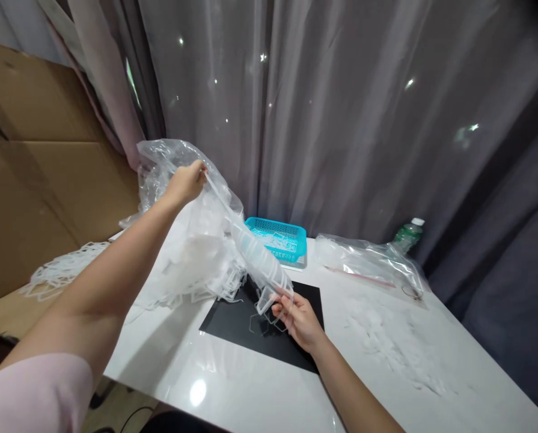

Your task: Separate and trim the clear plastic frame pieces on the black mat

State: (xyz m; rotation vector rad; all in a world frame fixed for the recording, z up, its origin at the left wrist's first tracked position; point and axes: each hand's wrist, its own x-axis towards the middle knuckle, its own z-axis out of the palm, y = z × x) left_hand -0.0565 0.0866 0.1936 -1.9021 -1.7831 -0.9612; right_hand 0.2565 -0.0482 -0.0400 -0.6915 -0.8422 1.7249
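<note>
My left hand, raised at the upper left, pinches the upper end of a long translucent white plastic strip. The strip slants down to the right, and my right hand has its fingers closed on the lower end. Beneath that hand lies a black mat with thin hexagonal outlines on it. Behind and below my left arm are a clear plastic bag and a heap of white frame-like pieces.
A blue basket holding white pieces stands at the back. Clear bags, a green bottle and white scraps are on the right. More white frames lie by cardboard at the left; a grey curtain hangs behind.
</note>
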